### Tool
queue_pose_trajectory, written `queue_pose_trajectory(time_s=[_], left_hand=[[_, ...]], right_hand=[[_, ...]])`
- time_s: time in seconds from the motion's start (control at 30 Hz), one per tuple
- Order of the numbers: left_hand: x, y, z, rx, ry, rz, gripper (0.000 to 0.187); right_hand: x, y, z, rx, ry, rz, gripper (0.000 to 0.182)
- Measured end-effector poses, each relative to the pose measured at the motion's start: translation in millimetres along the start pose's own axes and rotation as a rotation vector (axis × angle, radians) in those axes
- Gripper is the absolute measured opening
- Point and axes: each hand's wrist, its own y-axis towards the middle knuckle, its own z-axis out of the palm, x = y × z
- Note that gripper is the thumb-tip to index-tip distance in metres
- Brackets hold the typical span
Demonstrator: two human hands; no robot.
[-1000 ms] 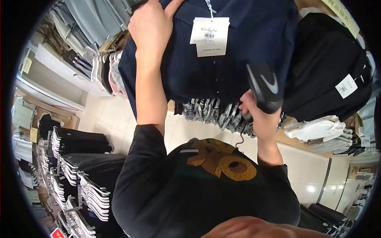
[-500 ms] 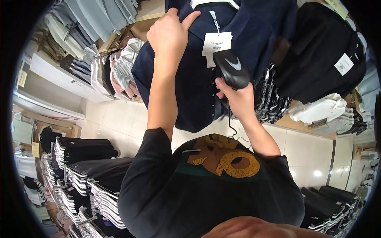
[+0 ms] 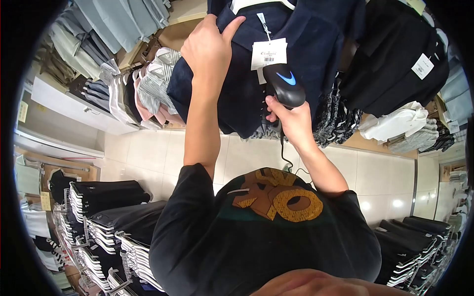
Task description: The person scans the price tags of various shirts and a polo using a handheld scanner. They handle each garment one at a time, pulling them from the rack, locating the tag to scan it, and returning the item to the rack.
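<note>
A navy garment (image 3: 237, 98) hangs in front of me on a white hanger (image 3: 261, 4). My left hand (image 3: 208, 48) grips its collar on the left side, thumb pointing up to the right. A white paper tag (image 3: 268, 52) with a barcode hangs from a string at the neck. My right hand (image 3: 291, 117) is closed round the handle of a black scanner (image 3: 284, 89), whose head is just below the tag and covers part of it. A blue mark glows on the scanner. Its cable (image 3: 284, 153) runs down toward my shirt.
A black garment (image 3: 395, 59) with a white tag hangs at the right. Striped and pink clothes (image 3: 158, 89) hang at the left. Racks of dark trousers (image 3: 113, 197) on white hangers stand at the lower left, with more (image 3: 410, 246) at the lower right. The floor (image 3: 148, 153) is tiled.
The mark on the scanner has turned from grey to blue. The lower part of the navy garment has moved up and away, showing more floor. Both hands have shifted slightly left.
</note>
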Motion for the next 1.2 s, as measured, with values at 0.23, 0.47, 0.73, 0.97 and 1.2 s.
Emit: queue_pose_trajectory(time_s=[0.23,0.47,0.73,0.97,1.2], left_hand=[[1,-1,-1,-0.032,-0.029,0.031,0.063],[3,13,-10,0.203,-0.143,-0.007,0.058],[-47,79,12,-0.014,-0.107,0.176,0.065],[-88,190,94,-0.23,-0.195,0.345,0.066],[-125,249,128,-0.08,-0.114,0.171,0.065]], right_hand=[[10,-5,0,-0.03,0.023,-0.006,0.017],[88,13,-65,-0.369,-0.147,-0.537,0.025],[180,100,-159,-0.255,-0.62,-0.679,0.033],[242,180,-202,-0.403,-0.816,-0.744,0.031],[269,277,-224,-0.453,-0.809,-0.884,0.038]])
